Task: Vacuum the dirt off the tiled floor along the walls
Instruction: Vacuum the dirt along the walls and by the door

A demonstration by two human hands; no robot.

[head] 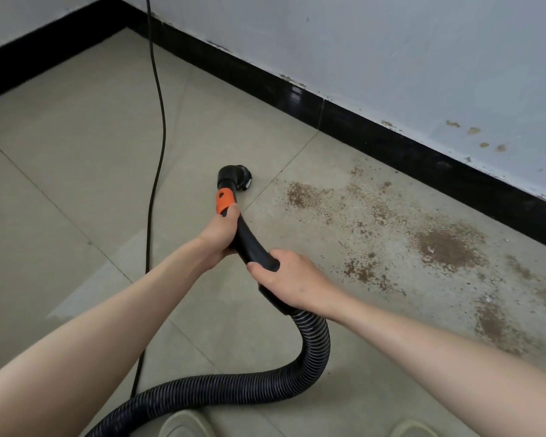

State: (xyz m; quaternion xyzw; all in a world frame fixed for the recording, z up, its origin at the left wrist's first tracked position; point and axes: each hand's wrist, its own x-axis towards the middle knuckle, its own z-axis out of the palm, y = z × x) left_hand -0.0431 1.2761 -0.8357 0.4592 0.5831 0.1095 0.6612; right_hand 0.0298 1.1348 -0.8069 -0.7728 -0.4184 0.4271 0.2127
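A: How was the vacuum wand [249, 241] held?
B: It was gripped by the left hand [218, 236] near the orange collar [224, 201] and by the right hand [292, 279] behind.
A: And the dirt [445, 247]?
B: It was scattered right of both hands, along the wall [391, 42]

Beige tiled floor [76, 159] meets white walls [391, 42] at a corner; black skirting [344, 121] runs along both; paint flaking low down.
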